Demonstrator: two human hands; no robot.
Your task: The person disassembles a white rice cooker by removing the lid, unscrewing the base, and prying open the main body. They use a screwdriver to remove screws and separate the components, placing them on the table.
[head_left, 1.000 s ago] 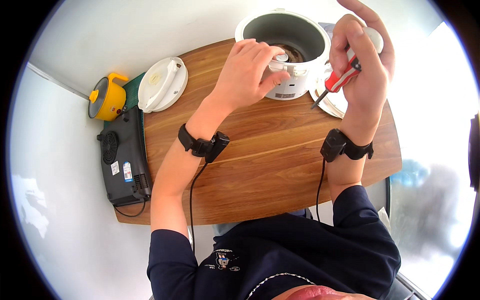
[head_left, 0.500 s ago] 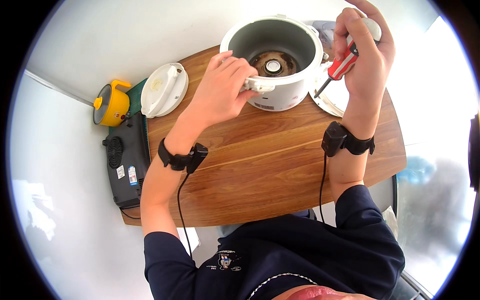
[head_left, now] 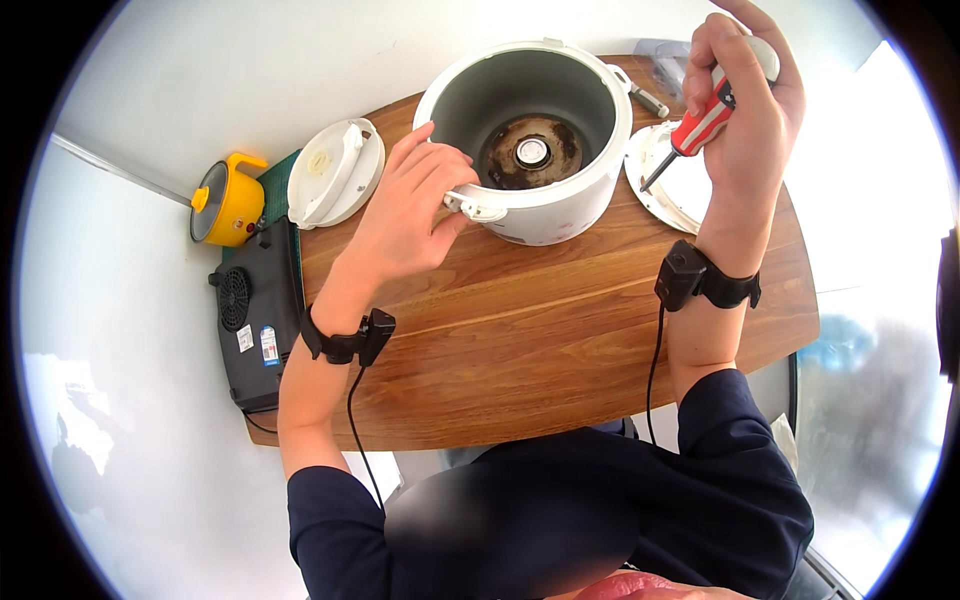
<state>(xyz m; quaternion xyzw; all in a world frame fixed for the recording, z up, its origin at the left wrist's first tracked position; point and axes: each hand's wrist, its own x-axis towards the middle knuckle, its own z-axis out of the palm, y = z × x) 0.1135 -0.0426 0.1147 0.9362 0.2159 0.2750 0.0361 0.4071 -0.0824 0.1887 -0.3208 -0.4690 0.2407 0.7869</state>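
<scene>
A white rice cooker body (head_left: 560, 217) stands lidless near the far edge of the table, its grey inner wall showing. At its bottom, a brown-stained heating plate (head_left: 508, 168) surrounds a round white centre. My left hand (head_left: 415, 205) grips the cooker's near left rim, fingers over the edge and thumb lower, beside a white hinge-like fitting (head_left: 475, 208). Right of the cooker, my right hand (head_left: 752, 125) is raised, wrapped round a red and grey screwdriver (head_left: 703, 125). Its shaft points down and left, over a white round cover (head_left: 648, 205), apart from the cooker.
On the left lie a white cooker lid (head_left: 365, 180), a yellow pot (head_left: 232, 210) and a black appliance (head_left: 262, 320). A grey-handled tool (head_left: 650, 101) and a clear plastic bag (head_left: 665, 65) are behind the cooker's right side. Cables (head_left: 655, 380) hang from both wristbands.
The cooker has shifted left and slightly nearer, turning a little, with my left hand on its rim. My right hand and the screwdriver have moved slightly right and nearer.
</scene>
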